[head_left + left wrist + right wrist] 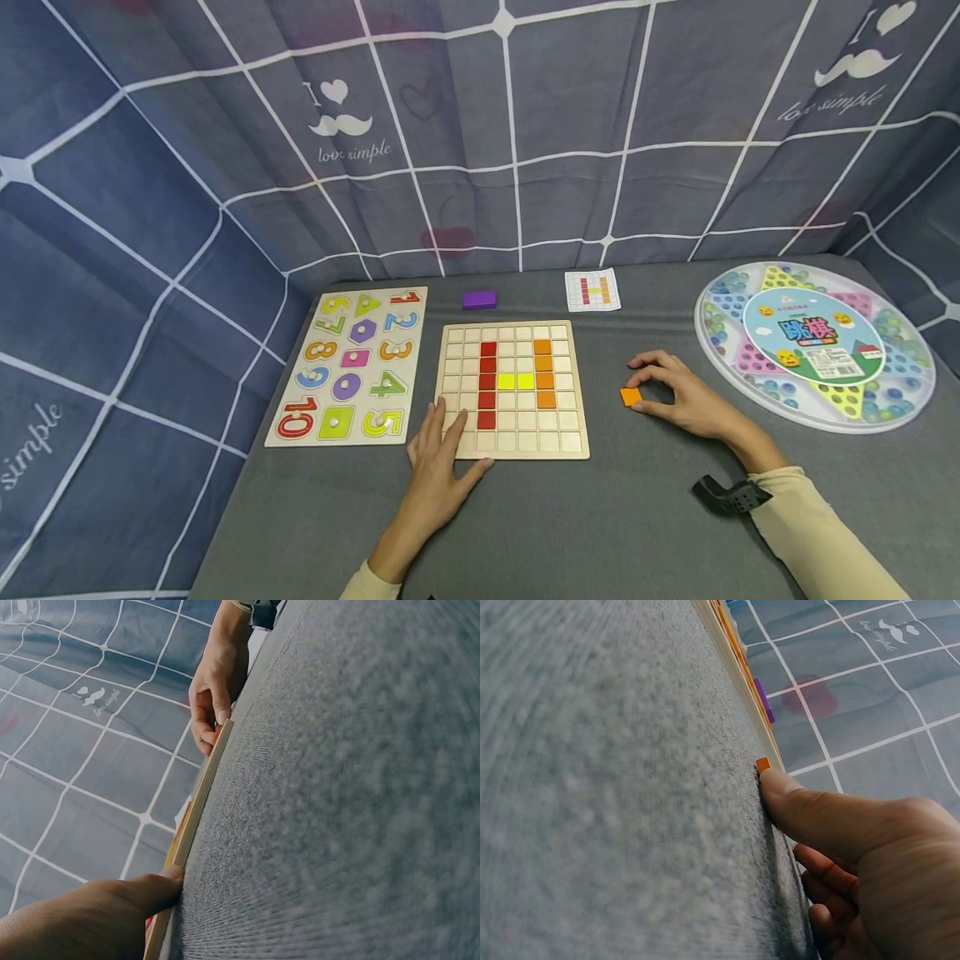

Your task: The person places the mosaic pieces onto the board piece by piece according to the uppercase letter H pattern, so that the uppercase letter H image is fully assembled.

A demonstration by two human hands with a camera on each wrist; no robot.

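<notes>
A square wooden grid board (513, 446) lies on the grey cloth, bearing a column of red tiles (487, 382), two yellow tiles (516, 381) and a shorter column of orange tiles (544, 374). My left hand (435, 479) rests at the board's lower left corner, fingers extended and the thumb (161, 889) against its near edge. To the right of the board, my right hand (678, 398) pinches a loose orange square tile (630, 397) between thumb and index finger, low at the cloth. In the right wrist view the thumb covers most of that tile (763, 763).
A number-and-shape puzzle board (347, 367) lies left of the grid. Behind it are a purple block (479, 300) and a pattern card (592, 291) showing red, yellow and orange squares. A round game box (815, 346) sits at the right. Patterned cloth walls (450, 125) enclose the back and sides.
</notes>
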